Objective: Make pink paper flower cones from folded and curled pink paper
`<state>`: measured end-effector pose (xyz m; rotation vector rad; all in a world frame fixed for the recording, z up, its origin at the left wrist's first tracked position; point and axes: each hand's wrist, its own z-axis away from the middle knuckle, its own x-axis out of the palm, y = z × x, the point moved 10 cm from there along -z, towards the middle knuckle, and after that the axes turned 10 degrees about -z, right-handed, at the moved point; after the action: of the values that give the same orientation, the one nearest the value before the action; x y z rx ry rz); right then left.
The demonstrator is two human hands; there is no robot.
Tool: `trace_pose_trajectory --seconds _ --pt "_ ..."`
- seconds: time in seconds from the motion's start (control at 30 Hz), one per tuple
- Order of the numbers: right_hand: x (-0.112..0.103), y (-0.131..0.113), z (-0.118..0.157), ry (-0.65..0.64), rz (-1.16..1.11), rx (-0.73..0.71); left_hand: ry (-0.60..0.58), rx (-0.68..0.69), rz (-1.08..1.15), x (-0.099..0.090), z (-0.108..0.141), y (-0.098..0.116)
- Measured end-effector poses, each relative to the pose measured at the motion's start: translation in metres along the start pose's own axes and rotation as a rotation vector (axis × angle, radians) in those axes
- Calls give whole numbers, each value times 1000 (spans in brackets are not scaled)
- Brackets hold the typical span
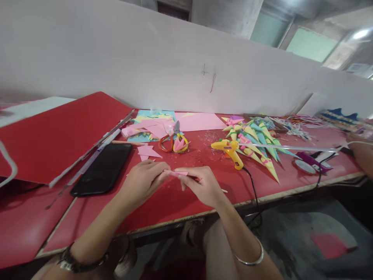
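Between my two hands is a small strip of folded pink paper point(178, 173), held level above the red table. My left hand point(145, 177) pinches its left end, and my right hand point(202, 182) grips the right end with thumb and fingers. The fingers cover much of the paper. Just beyond the left hand lie several cut pink paper pieces point(148, 151). Scissors point(166, 144) with red and yellow handles rest past the hands, with a small pointed pink paper shape point(181, 145) on the yellow handle.
A yellow glue gun point(230, 149) with a long clear stick lies right of centre, beside several yellow and teal paper cones point(265, 140). A black phone point(103, 169) and a raised red board point(64, 136) are at left. Another person's arm point(361, 151) shows at far right.
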<state>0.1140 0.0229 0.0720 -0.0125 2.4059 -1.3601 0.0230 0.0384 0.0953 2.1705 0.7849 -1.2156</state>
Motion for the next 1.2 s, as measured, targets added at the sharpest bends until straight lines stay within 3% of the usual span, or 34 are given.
trace_pose_trajectory --seconds 0.1,0.33,0.43,0.53,0.73,0.87,1.03,1.2 --pt "-1 -4 0 10 -14 -35 31 37 25 -3 1 2" --pt "0 -28 5 117 421 -309 -6 -347 348 7 5 -16" --pt "1 -30 6 131 473 -348 -49 -469 438 14 9 -21" --pt "-2 -25 5 131 343 -285 -69 -487 490 15 10 -22" --pt "-5 -6 -1 121 11 -23 -48 -421 468 10 8 -18" --pt "-4 -5 -3 90 6 -35 -40 -459 468 10 9 -21" --pt "-2 -22 2 114 331 -253 -30 -584 573 19 14 -28" --pt "11 -27 3 64 712 -315 -19 -707 702 33 20 -35"
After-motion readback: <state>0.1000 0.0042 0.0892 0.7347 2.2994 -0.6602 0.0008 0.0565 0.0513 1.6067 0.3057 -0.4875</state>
